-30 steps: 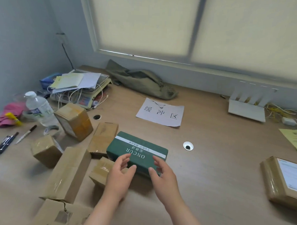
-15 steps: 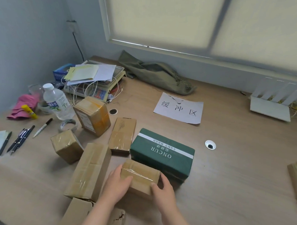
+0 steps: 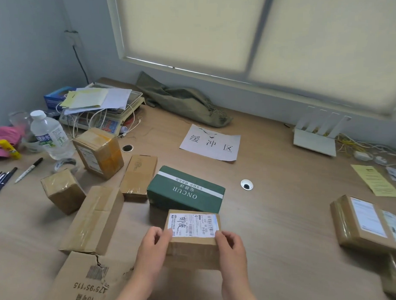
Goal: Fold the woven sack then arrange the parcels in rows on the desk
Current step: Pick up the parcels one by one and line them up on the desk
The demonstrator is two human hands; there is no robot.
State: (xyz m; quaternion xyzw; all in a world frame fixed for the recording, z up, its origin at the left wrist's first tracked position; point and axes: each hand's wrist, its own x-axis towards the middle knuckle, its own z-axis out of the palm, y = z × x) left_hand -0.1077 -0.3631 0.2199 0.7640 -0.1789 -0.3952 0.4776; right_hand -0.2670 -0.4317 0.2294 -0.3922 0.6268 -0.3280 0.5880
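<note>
While both hands clasp it by its ends, the small labelled parcel point(image 3: 192, 241) sits at the near middle of the table point(image 3: 280, 220), white shipping label point(image 3: 193, 225) up. I cannot tell whether its base rests on the wood. The left hand point(image 3: 154, 249) has its grip closed on the parcel's left end, fingertips curled over the label's corner. The right hand point(image 3: 230, 252) grasps the right end the same way.

Just behind the parcel lies the green box point(image 3: 186, 190), and left of that a flat brown parcel point(image 3: 139, 175). Further left are a long taped parcel point(image 3: 93, 220), a small cube parcel point(image 3: 63, 190) and a yellow-taped parcel point(image 3: 99, 152) standing tilted. A torn carton point(image 3: 87, 280) lies at the near left edge. Well apart on the right sits another labelled parcel point(image 3: 362, 225).

The woven sack point(image 3: 183, 102) lies bunched against the wall under the window, beyond a paper sign point(image 3: 212, 143). A water bottle point(image 3: 50, 135) stands at far left.
</note>
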